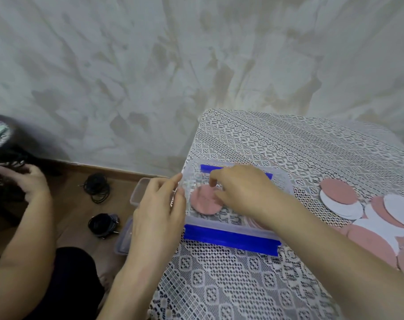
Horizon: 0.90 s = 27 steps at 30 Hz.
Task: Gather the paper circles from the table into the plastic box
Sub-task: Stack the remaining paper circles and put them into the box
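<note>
A clear plastic box with blue tape on its near and far sides stands on the lace-covered table. A pink paper circle lies flat inside it. My right hand reaches into the box, its fingertips resting on that circle's right edge. My left hand grips the box's left wall between thumb and fingers. A pile of pink and white paper circles lies on the table to the right of the box, several overlapping.
The table's left edge runs just beside the box. On the wooden floor to the left lie two coils of black cord, two clear lidded containers, and another person's arm and hand.
</note>
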### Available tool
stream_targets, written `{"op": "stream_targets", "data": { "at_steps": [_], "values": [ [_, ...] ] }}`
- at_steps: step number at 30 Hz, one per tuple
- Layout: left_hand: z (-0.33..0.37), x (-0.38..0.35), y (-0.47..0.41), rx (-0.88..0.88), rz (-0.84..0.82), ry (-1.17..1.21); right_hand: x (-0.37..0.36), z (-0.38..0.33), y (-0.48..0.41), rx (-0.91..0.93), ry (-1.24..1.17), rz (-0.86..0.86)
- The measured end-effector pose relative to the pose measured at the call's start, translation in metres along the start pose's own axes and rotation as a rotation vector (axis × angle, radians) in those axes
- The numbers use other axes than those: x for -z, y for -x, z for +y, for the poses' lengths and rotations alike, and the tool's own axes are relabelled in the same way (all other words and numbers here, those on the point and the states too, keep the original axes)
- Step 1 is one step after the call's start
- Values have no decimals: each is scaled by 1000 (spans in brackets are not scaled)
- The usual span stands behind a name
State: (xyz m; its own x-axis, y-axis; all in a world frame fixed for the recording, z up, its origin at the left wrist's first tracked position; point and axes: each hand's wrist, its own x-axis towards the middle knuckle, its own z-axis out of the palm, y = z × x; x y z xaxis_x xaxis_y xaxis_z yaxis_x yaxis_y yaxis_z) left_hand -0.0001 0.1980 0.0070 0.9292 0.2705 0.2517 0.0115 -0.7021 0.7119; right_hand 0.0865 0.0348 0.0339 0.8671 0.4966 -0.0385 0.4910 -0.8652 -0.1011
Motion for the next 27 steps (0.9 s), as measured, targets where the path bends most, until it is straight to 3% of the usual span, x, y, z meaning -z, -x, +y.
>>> {"op": "stream_targets", "data": {
  "at_steps": [4,17,24,27],
  "values": [
    [-1,0,2,0,-5,24,1,-3,8,39,-20,-72],
    [-5,-2,0,-14,5,-5,-13,-8,-2,46,32,-34],
    [3,3,-4,-91,-16,-236,-2,-12,4,66,30,-56],
    [9,7,-8,-150,-35,-351,6,-11,12,76,58,27]
  ]
}}
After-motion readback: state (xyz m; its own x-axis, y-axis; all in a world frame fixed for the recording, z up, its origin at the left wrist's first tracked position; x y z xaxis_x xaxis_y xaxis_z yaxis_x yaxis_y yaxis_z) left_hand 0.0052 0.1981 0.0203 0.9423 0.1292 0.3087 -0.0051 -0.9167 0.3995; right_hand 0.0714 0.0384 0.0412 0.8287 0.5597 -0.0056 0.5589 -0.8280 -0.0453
